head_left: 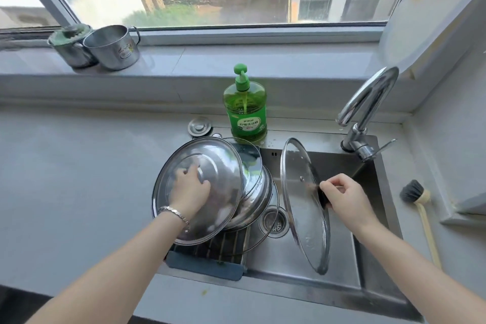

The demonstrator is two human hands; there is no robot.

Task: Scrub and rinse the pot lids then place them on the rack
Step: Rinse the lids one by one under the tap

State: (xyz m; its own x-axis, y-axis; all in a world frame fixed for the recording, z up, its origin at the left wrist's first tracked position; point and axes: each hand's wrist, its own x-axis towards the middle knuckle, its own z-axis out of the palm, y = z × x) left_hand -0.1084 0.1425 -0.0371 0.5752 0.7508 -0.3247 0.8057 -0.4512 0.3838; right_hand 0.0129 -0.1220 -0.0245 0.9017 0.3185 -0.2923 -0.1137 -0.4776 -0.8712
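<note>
Reaching in from the near edge of the counter (79,166), both forearms converge on the sink (368,271). Nearest, the rack (226,244) bridges the sink's left end, and its bars show below a leaning stack of lids (263,192). The left hand (190,189) lies on the topmost steel lid (218,166). Its fingers are curled at the lid's centre as if round a handle, which the hand hides.

Just right of the stack, over the drain strainer (273,219) and the sink's middle, the glass lid (305,218) stands on edge. Its long axis runs from the sink's near edge toward its far edge, with the underside facing the rack and the top facing right. The right hand (342,197) grasps its dark knob (323,197) from the right side, the forearm crossing the sink's near right corner.

The right hand is thus the nearer one, and the rack lies directly left of the lid. Placing it there would probably call for a leftward carry with the lid kept upright. A brush (418,202) lies untouched on the counter right of the sink.

Farther back stand a soap bottle (246,108) at the sink's far edge, the faucet (368,113) at its far right corner, and two pots (113,46) on the window sill (236,60).
</note>
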